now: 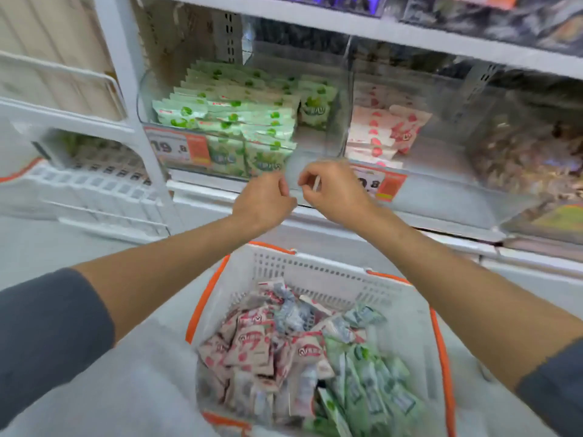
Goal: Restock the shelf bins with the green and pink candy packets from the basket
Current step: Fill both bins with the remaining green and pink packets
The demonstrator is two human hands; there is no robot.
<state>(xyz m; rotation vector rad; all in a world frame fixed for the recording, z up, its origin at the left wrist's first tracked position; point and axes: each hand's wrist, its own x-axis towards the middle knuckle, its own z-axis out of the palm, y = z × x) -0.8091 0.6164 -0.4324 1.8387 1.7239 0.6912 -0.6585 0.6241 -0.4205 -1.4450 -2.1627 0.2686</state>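
My left hand (268, 197) and my right hand (331, 190) are close together at the front of the shelf, fingers curled, both pinching the clear front flap (315, 165) of the bins. Behind the flap, the left clear bin (148, 89) holds rows of green candy packets (239, 121). The bin to its right holds a few pink candy packets (385, 130). Below my arms sits the white basket with an orange rim (334, 279), holding pink packets (252, 348) on its left and green packets (366, 373) on its right. Motion blur hides the fingertips.
Orange price tags (179, 148) hang along the shelf front. A third bin at the right holds dark brown packets (523, 152). An upper shelf (378, 29) overhangs the bins. At the left stand white wire racks and another white basket (94, 187).
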